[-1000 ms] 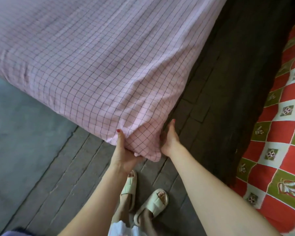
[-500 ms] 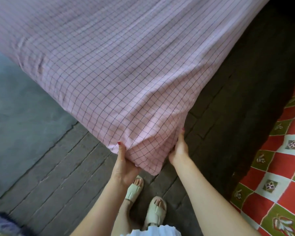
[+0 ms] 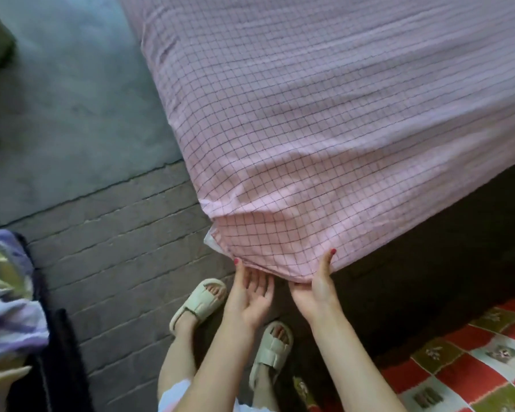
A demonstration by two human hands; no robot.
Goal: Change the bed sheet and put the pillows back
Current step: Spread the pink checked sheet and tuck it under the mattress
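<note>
Two hands are seen in the head view, both at the near corner of the bed. The bed sheet (image 3: 324, 120), pink with a dark grid, is stretched over the mattress and gathered into folds at that corner. The left hand (image 3: 252, 295) is held palm up just below the corner, its fingers (image 3: 260, 281) loosely spread, with only the thumb tip touching the sheet edge. The right hand (image 3: 315, 288) is placed under the corner, thumb raised against the cloth; its fingers are hidden beneath, so a grip cannot be confirmed. A white underlayer (image 3: 211, 242) is exposed at the corner's left. Cream slippers (image 3: 198, 301) are worn on the brick floor (image 3: 122, 248). A red patterned cloth (image 3: 473, 361) lies at lower right.
</note>
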